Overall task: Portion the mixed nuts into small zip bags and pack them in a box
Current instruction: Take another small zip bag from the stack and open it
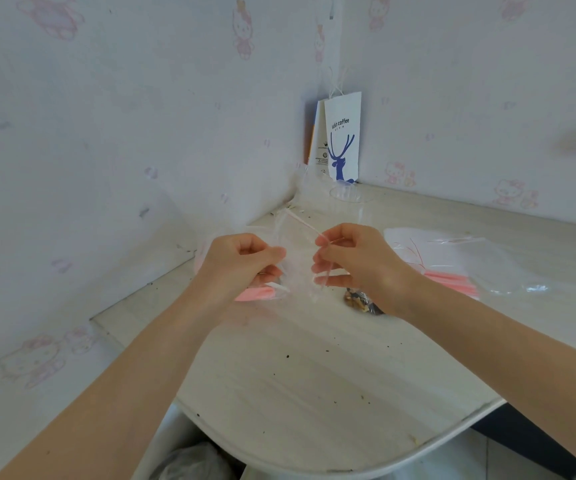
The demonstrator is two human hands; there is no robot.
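Above the pale woodgrain table (314, 358), left hand (241, 263) and right hand (352, 263) pinch a clear crinkly zip bag (298, 268).

white paper bag (343, 140), "luckin coffee" in blue letters

Two hands (241, 263) (354, 261); one held zip bag (298, 270); one paper bag (343, 140).

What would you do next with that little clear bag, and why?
Probably pull the mouth of the zip bag apart: the left hand and right hand each pinch an edge, it looks empty, and the mixed nuts wait on the table.
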